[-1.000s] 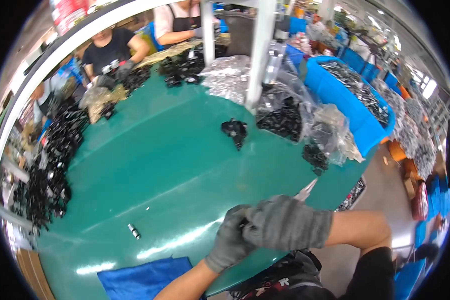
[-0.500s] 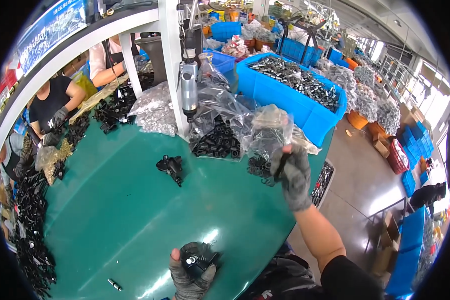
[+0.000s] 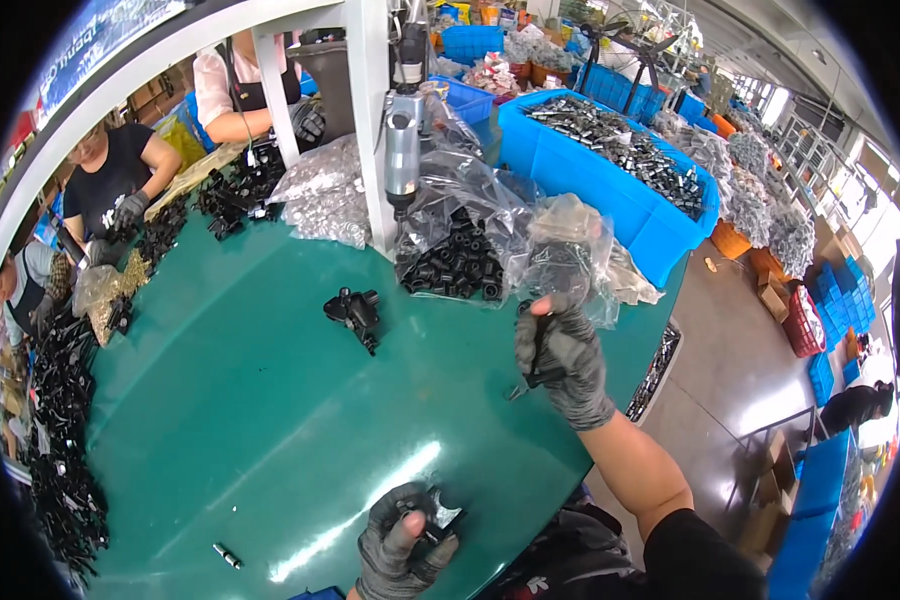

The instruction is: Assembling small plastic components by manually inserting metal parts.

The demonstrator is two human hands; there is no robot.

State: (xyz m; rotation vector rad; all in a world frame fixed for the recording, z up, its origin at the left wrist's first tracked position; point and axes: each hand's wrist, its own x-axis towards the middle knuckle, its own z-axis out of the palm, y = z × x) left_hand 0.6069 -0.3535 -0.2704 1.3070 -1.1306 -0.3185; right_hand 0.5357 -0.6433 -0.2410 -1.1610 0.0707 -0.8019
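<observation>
My left hand [image 3: 395,555], in a grey glove with bare fingertips, is closed around a black plastic part [image 3: 442,522] near the table's front edge. My right hand [image 3: 565,365], gloved the same way, is raised over the table in front of the clear bags. Its fingers are curled round a small dark piece [image 3: 544,372], too covered to name. Just below those fingers shows a small dark loop [image 3: 515,392]. A black plastic assembly [image 3: 355,316] lies on the green table [image 3: 270,400] farther left. A small black-and-silver pin [image 3: 227,556] lies near the front.
Clear bags of black caps [image 3: 455,262] and small rings [image 3: 562,262] lie behind my right hand. Beyond is a blue bin [image 3: 610,205] of metal parts. A powered driver [image 3: 402,150] hangs beside a white post [image 3: 372,130]. Black parts [image 3: 65,440] line the left edge; co-workers [image 3: 120,190] sit across.
My right hand has drawn back from the ring pile, nearer and to the left, fingers curled. My left hand has turned slightly, its thumb now over the black part. The whole view has shifted slightly.
</observation>
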